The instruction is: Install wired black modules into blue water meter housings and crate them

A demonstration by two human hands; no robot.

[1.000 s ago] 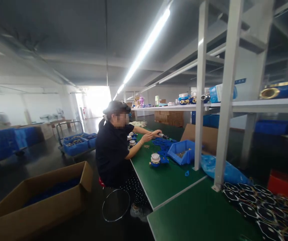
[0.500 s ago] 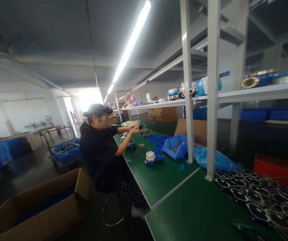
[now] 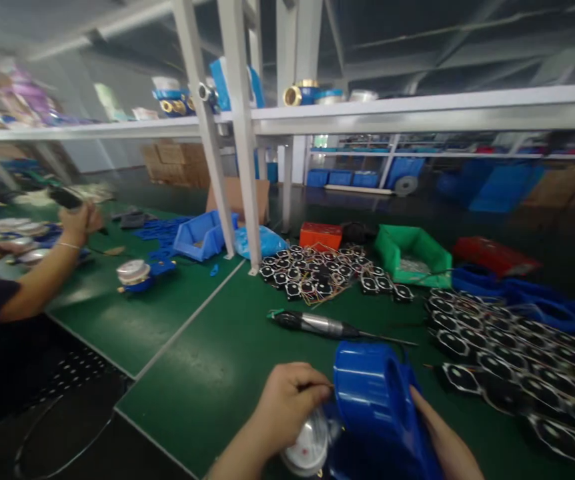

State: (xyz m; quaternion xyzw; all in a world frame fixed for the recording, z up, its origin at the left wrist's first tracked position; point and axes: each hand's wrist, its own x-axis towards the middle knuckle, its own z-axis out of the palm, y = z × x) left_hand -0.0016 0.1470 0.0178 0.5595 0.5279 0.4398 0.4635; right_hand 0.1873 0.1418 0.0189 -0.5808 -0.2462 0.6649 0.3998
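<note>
A blue plastic housing [image 3: 367, 387], round and open-sided, is held tilted at the lower right. My right hand [image 3: 440, 430] grips it from its right side; most of those fingers are hidden behind it. To its left, my left hand [image 3: 290, 403] is closed in a pinch at the housing's edge, and what lies between thumb and forefinger is too small to make out. Under the left hand is a water meter [image 3: 307, 443] with a white round dial, partly covered by the housing. An electric screwdriver [image 3: 320, 325] lies on the green bench beyond my hands.
Black wired modules [image 3: 312, 273] are spread behind the screwdriver, with more modules [image 3: 507, 360] at right. A green bin [image 3: 412, 250], a blue bin [image 3: 200, 237] and shelf posts [image 3: 245, 153] stand farther back. A co-worker's arm [image 3: 42, 280] reaches in at left, near another water meter [image 3: 135, 273].
My view has swung right and down. My hands, the blue housing and the water meter under them have come into view. The co-worker has shifted to the left edge.
</note>
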